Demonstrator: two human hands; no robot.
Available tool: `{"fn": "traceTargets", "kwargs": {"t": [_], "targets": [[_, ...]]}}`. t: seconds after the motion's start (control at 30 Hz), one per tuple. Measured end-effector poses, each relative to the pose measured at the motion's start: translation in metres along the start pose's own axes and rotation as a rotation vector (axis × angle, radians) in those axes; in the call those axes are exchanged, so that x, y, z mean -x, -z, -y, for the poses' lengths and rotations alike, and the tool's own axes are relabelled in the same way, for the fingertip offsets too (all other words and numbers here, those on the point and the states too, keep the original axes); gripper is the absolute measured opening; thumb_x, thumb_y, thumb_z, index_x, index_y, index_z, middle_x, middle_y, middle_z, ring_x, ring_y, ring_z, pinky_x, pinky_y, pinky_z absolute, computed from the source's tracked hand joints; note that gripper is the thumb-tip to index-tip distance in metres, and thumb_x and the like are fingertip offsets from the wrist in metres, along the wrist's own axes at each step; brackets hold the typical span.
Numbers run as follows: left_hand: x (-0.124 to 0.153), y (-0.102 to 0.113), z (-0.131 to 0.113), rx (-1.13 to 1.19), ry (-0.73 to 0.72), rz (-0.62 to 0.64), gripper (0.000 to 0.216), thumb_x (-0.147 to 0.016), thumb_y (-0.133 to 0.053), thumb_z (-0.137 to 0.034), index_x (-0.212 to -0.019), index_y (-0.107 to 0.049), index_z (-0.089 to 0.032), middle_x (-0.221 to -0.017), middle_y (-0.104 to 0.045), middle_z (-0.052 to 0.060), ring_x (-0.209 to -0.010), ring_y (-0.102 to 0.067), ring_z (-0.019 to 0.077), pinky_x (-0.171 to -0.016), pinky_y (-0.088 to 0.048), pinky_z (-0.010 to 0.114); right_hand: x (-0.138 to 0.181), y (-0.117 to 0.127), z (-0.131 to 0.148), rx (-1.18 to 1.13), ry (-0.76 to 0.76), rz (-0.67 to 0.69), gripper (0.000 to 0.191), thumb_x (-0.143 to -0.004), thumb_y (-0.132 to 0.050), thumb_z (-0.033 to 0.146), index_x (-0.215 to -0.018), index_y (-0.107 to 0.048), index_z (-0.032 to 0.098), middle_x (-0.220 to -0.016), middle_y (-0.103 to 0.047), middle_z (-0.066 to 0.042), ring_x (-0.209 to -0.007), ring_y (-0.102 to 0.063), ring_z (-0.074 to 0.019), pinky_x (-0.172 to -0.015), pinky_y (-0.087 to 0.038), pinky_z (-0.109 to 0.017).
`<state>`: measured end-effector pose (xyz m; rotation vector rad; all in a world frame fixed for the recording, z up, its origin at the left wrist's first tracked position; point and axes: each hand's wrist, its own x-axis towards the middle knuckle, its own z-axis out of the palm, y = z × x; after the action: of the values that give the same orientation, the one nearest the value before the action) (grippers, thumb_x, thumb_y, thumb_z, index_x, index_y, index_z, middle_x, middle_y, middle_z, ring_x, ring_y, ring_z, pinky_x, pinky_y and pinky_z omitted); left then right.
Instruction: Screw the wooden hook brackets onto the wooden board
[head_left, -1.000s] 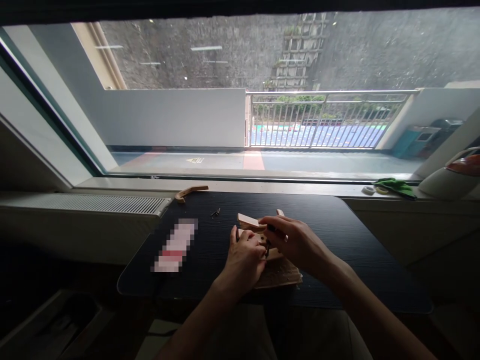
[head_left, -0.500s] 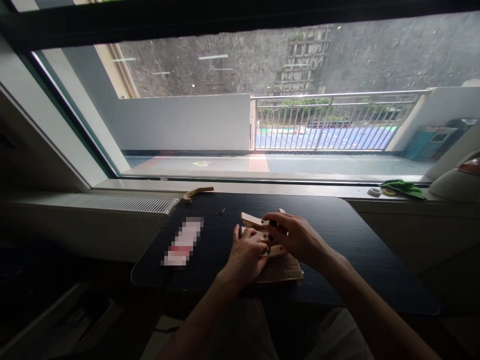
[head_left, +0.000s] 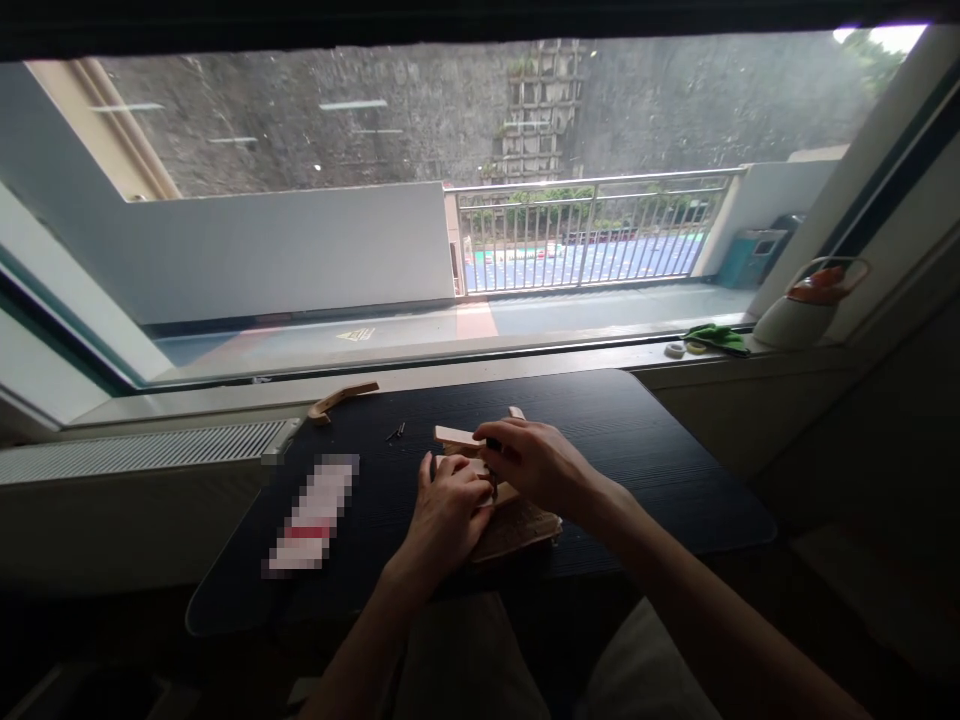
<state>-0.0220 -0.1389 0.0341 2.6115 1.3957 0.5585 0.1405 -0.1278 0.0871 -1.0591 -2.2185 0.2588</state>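
My left hand (head_left: 446,510) presses down on a small assembly of light wooden pieces (head_left: 459,438) that rests on a flat wooden board (head_left: 525,527) near the front of the dark table (head_left: 660,470). Its fingers are curled over the wood. My right hand (head_left: 536,462) is closed around a small dark tool, which stands on the assembly between both hands. The tool's tip is hidden by my fingers.
A curved wooden part (head_left: 341,397) lies at the table's back left edge, with a few small dark screws (head_left: 395,431) near it. A blurred white and red packet (head_left: 311,515) lies at the left. On the windowsill sit a green cloth (head_left: 716,338) and a white kettle (head_left: 802,305).
The camera view has swung to the right, so the table and hands appear shifted left. Both hands have stayed on the wooden assembly with little visible movement.
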Motion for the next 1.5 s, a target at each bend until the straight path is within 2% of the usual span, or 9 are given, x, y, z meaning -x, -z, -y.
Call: {"fn": "traceTargets", "kwargs": {"t": [0.17,0.27,0.33,0.5,0.6,0.83,1.1,1.3,1.5], "targets": [[-0.002,0.0,0.001,0.029,0.007,0.001,0.01,-0.079,-0.056,-0.02,-0.082,-0.064,-0.024,-0.098,-0.063,0.0,-0.112,-0.041,0.0225,-0.105,-0.007,0.056,-0.002,0.003,-0.003,-0.002,0.017,0.026,0.019,-0.087,-0.049,0.02,-0.101,-0.062,0.02,-0.093,-0.067,-0.003,-0.081,-0.06,-0.0134,-0.077,-0.04,-0.025],[-0.002,0.0,0.002,0.047,0.023,-0.002,0.011,-0.079,-0.055,-0.019,-0.082,-0.064,-0.025,-0.1,-0.063,-0.001,-0.113,-0.04,0.0224,-0.106,-0.005,0.057,-0.005,0.007,-0.004,-0.004,0.029,0.065,0.019,-0.088,-0.048,0.022,-0.101,-0.061,0.02,-0.091,-0.067,-0.003,-0.075,-0.06,-0.0125,-0.072,-0.04,-0.024],[-0.002,0.0,0.003,0.059,0.038,-0.003,0.012,-0.079,-0.057,-0.02,-0.085,-0.064,-0.027,-0.1,-0.063,-0.002,-0.114,-0.04,0.0223,-0.106,-0.005,0.057,-0.007,0.008,-0.006,-0.018,0.044,0.088,0.02,-0.088,-0.048,0.024,-0.102,-0.061,0.02,-0.092,-0.067,-0.004,-0.077,-0.059,-0.0134,-0.07,-0.041,-0.024],[-0.005,0.0,0.004,0.072,0.065,0.006,0.019,-0.076,-0.06,-0.02,-0.092,-0.064,-0.031,-0.101,-0.063,-0.002,-0.113,-0.041,0.0227,-0.107,-0.006,0.055,-0.01,0.007,-0.011,-0.076,0.066,0.14,0.023,-0.086,-0.049,0.021,-0.107,-0.058,0.022,-0.093,-0.065,-0.005,-0.086,-0.059,-0.0155,-0.075,-0.043,-0.025],[-0.007,0.001,0.003,0.077,0.08,0.006,0.019,-0.077,-0.06,-0.02,-0.091,-0.064,-0.031,-0.102,-0.063,-0.003,-0.113,-0.04,0.0225,-0.107,-0.006,0.055,-0.012,0.006,-0.016,-0.082,0.057,0.167,0.024,-0.085,-0.049,0.016,-0.106,-0.058,0.022,-0.095,-0.064,-0.004,-0.086,-0.059,-0.0148,-0.075,-0.043,-0.024],[-0.008,0.001,0.004,0.097,0.099,0.025,0.016,-0.078,-0.059,-0.019,-0.089,-0.064,-0.03,-0.102,-0.063,-0.003,-0.115,-0.039,0.0224,-0.108,-0.006,0.054,-0.021,0.01,-0.021,-0.067,0.059,0.218,0.019,-0.085,-0.051,0.02,-0.102,-0.059,0.021,-0.092,-0.064,-0.004,-0.082,-0.059,-0.0156,-0.071,-0.043,-0.025],[-0.009,0.0,0.006,0.092,0.095,0.013,0.019,-0.078,-0.059,-0.018,-0.091,-0.063,-0.031,-0.106,-0.062,-0.005,-0.115,-0.038,0.0217,-0.109,-0.005,0.053,-0.026,0.022,-0.02,-0.114,0.183,0.306,0.017,-0.086,-0.047,0.015,-0.094,-0.062,0.018,-0.089,-0.062,-0.006,-0.08,-0.057,-0.0138,-0.072,-0.043,-0.025],[-0.01,-0.001,0.007,0.085,0.091,0.022,0.021,-0.078,-0.058,-0.018,-0.093,-0.063,-0.031,-0.107,-0.061,-0.005,-0.117,-0.038,0.0218,-0.109,-0.005,0.053,-0.029,0.014,-0.021,-0.068,0.126,0.278,0.016,-0.089,-0.046,0.018,-0.084,-0.06,0.016,-0.086,-0.059,-0.006,-0.078,-0.056,-0.0129,-0.072,-0.041,-0.026],[-0.011,-0.002,0.007,0.077,0.099,0.013,0.021,-0.076,-0.06,-0.017,-0.092,-0.063,-0.03,-0.104,-0.063,-0.005,-0.115,-0.039,0.0215,-0.11,-0.005,0.053,-0.03,0.015,-0.017,-0.074,0.169,0.296,0.017,-0.085,-0.048,0.015,-0.095,-0.062,0.018,-0.087,-0.059,-0.005,-0.078,-0.056,-0.013,-0.069,-0.042,-0.024]]}}
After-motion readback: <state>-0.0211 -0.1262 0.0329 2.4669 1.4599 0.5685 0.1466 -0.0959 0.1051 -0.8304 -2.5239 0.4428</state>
